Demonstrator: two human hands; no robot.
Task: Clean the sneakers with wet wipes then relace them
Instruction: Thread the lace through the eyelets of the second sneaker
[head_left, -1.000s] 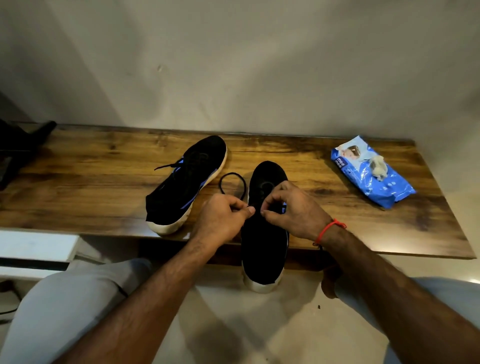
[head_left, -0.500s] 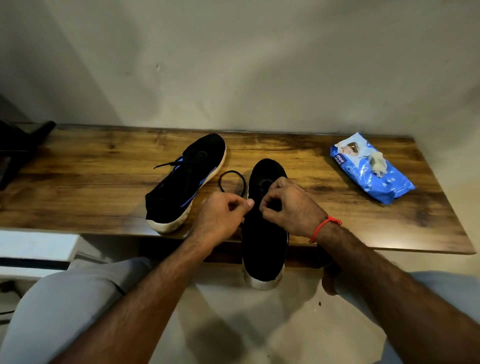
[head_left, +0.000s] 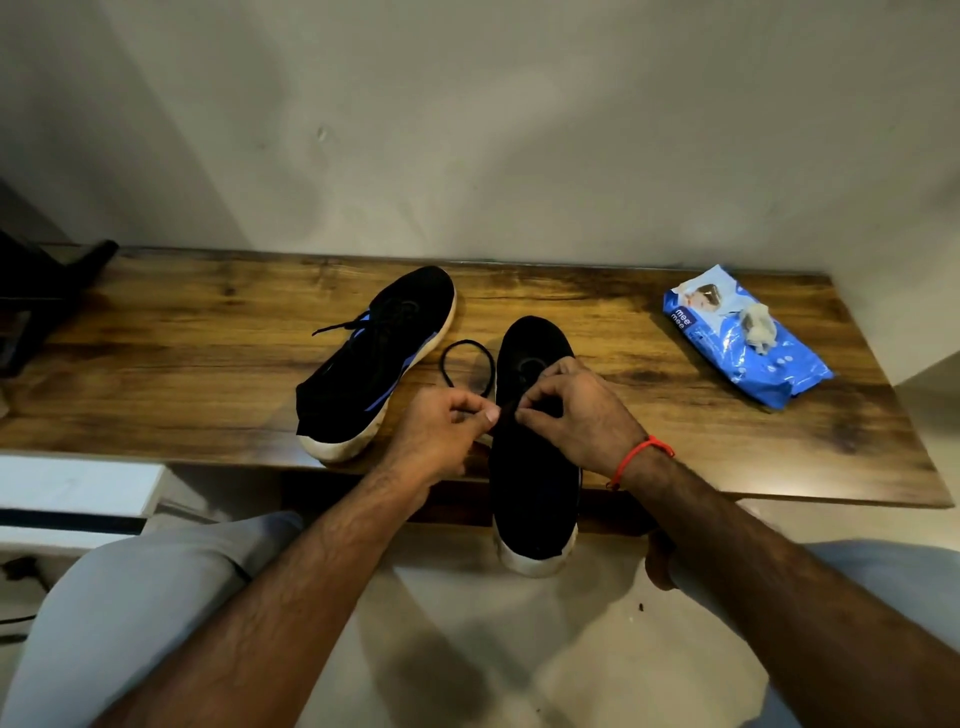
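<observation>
Both hands pinch the lace (head_left: 467, 364) over the shoe (head_left: 535, 467), left hand (head_left: 441, 431) and right hand (head_left: 576, 415) fingertips close together, probably to thread an eyelet

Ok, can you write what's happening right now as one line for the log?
step: relacing | left hand: pinches lace | right hand: pinches lace at near sneaker | other sneaker: on table | wipes pack: right
</observation>
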